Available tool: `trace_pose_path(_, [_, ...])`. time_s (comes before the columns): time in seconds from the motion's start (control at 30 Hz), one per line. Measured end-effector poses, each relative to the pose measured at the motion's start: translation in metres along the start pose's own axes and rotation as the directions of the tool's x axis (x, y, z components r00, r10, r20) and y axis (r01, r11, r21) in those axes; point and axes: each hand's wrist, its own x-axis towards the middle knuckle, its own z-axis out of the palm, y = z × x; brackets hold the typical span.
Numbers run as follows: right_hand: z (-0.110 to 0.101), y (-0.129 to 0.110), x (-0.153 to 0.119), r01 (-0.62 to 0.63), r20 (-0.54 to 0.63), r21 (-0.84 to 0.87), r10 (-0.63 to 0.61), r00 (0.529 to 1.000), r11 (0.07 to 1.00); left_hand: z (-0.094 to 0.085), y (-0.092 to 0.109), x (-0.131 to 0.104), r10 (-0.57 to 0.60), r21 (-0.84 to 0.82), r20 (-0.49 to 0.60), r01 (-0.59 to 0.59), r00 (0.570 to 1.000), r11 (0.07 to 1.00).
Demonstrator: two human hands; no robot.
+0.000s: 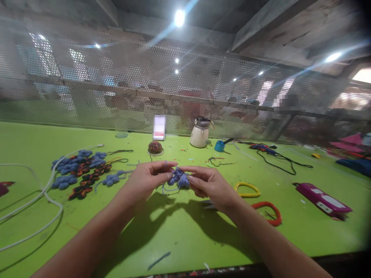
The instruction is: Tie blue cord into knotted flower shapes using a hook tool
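Observation:
Between my two hands, just above the green table, is a small blue-purple crocheted flower with a loose yarn tail hanging below it. My left hand pinches its left side between thumb and forefinger. From the right, the fingers of my right hand are closed on its other edge; whether they also hold a hook I cannot make out. To the left lie several finished-looking blue yarn flowers and dark multicoloured ones. Scissors with one yellow and one red handle loop lie partly under my right wrist.
A multicoloured yarn ball, a cream jug and a small blue pot stand farther back. White cables curve across the left. A magenta power strip lies right. Perforated metal sheeting rises behind the table.

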Motion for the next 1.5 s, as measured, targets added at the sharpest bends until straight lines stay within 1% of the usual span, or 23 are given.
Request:
trace_pose_path(0.07, [0.001,0.001,0.000,-0.007,-0.002,0.021,0.007,1.000,1.000,0.001,0.000,0.000,-0.027,-0.058,-0.013,0.026,1.000,0.998])
trace_pose_path(0.17, [0.004,0.002,0.000,-0.017,0.006,0.036,0.017,1.000,0.999,0.004,0.000,0.000,-0.046,-0.084,-0.033,0.043,0.998,0.996])
trace_pose_path(0.4, [0.005,-0.001,-0.002,-0.062,0.015,0.096,0.061,0.998,0.993,0.005,-0.001,-0.001,-0.015,-0.061,-0.009,0.015,1.000,0.998])
trace_pose_path(0.6, [0.005,0.003,-0.002,-0.103,-0.048,0.145,0.111,0.993,0.984,0.005,-0.001,0.000,-0.002,-0.027,0.017,0.002,1.000,1.000])
trace_pose_path(0.73, [0.007,0.003,-0.002,-0.127,-0.061,0.163,0.139,0.988,0.978,0.006,-0.003,-0.001,0.019,0.004,0.036,-0.019,0.999,1.000])
trace_pose_path(0.9, [0.008,0.003,-0.002,-0.123,-0.052,0.147,0.132,0.990,0.981,0.003,-0.004,0.002,-0.002,-0.012,0.049,0.003,0.999,1.000])
trace_pose_path(0.97, [0.006,0.002,-0.002,-0.112,-0.036,0.116,0.117,0.993,0.987,0.000,-0.006,0.004,-0.018,-0.013,0.075,0.019,0.997,1.000])
trace_pose_path(1.07, [0.004,0.001,-0.001,-0.095,0.000,0.030,0.095,0.995,0.995,-0.002,-0.007,0.006,-0.008,0.067,0.126,0.000,0.992,0.998])
trace_pose_path(1.17, [0.004,0.003,0.001,-0.111,-0.003,-0.033,0.111,0.994,0.993,0.001,-0.007,0.004,0.053,0.214,0.154,-0.085,0.987,0.973])
trace_pose_path(1.27, [0.010,0.008,0.003,-0.154,-0.079,0.032,0.156,0.985,0.988,0.007,-0.007,0.000,0.152,0.365,0.110,-0.182,0.982,0.913])
trace_pose_path(1.37, [0.019,0.012,0.005,-0.138,-0.159,0.171,0.166,0.973,0.975,0.012,-0.011,-0.003,0.288,0.477,0.027,-0.266,0.957,0.838])
trace_pose_path(1.43, [0.023,0.013,0.005,-0.082,-0.176,0.254,0.130,0.976,0.964,0.016,-0.013,-0.003,0.342,0.477,-0.030,-0.288,0.939,0.831])
trace_pose_path(1.5, [0.026,0.012,0.004,-0.018,-0.182,0.300,0.076,0.980,0.954,0.018,-0.013,-0.004,0.314,0.365,-0.093,-0.261,0.945,0.894])
